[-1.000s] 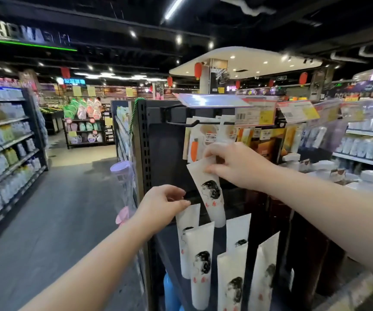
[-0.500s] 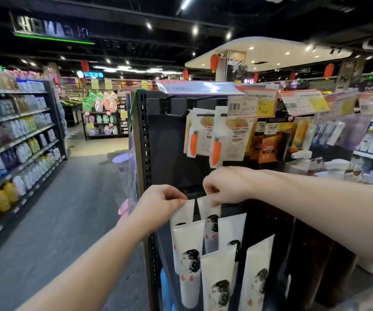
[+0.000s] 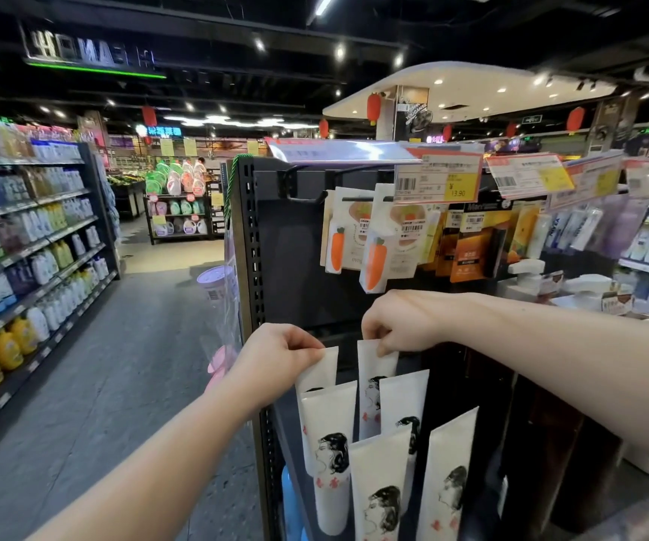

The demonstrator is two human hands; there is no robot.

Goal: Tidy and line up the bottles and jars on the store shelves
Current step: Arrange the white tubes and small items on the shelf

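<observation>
Supermkt aisle: stocked shelves [image 3: 34,228], price tags [image 3: 438,165] w/ barcodes [image 3: 405,184], hanging packs [image 3: 377,247].

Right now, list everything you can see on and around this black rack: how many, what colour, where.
rack: one, black, centre
white tubes: six, white with black face print, upright in rows low on the rack
carrot packets: two, white with orange carrot, hanging on hooks above the tubes
orange and black packets: several, hanging right of the carrot packets
price tags: several, white and yellow, along the rack's top
bottles: many, yellow, white and mixed, shelves along the left aisle
lanterns: several, red, under the ceiling
left hand: one, pinches the back left tube's top
right hand: one, pinches the back middle tube's top
</observation>
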